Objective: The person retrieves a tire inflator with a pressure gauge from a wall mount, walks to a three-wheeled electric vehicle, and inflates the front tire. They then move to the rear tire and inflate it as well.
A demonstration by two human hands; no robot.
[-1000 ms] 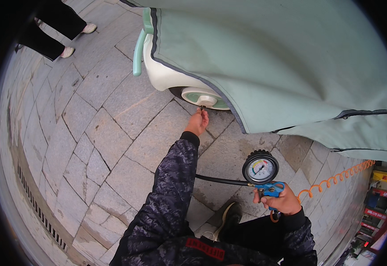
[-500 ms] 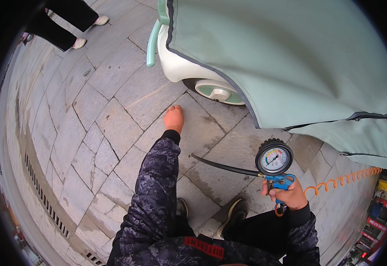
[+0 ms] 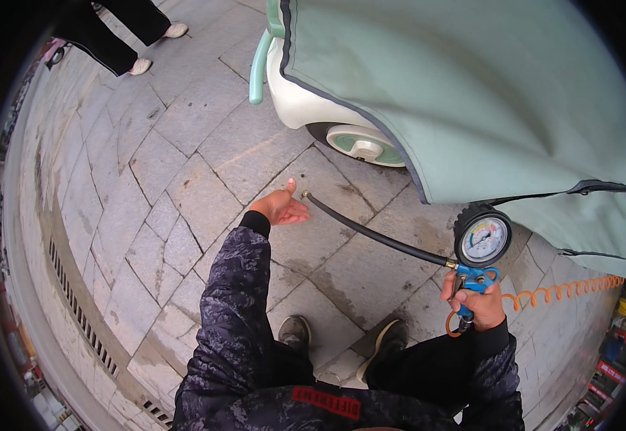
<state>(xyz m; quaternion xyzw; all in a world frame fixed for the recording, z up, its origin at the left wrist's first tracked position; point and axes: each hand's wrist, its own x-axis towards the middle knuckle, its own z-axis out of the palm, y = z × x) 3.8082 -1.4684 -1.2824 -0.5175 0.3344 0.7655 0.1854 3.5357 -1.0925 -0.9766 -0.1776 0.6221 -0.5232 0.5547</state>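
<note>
My right hand (image 3: 477,302) is wrapped round the blue handle of a tire inflator gun (image 3: 477,277) with a round dial gauge (image 3: 484,236) on top. From the gun a black rubber hose (image 3: 377,235) runs out to the left and ends in a small brass chuck (image 3: 305,194). My left hand (image 3: 282,206) is beside that chuck, palm turned up and fingers spread, holding nothing. A thin gap shows between the hand and the chuck. Beyond them is a wheel (image 3: 365,146) with a pale green and cream hub, partly hidden under the vehicle's body.
A pale green cover (image 3: 471,100) with dark edging drapes over the vehicle. An orange coiled air hose (image 3: 564,290) stretches right from the gun. Another person's legs (image 3: 108,39) are at far left. Stone paving (image 3: 184,179) and a drain grate (image 3: 80,309) lie to the left.
My left hand has turned from closed fingers to an open palm and come down beside the chuck. The gun has shifted slightly right, and the hose end has risen toward my left hand.
</note>
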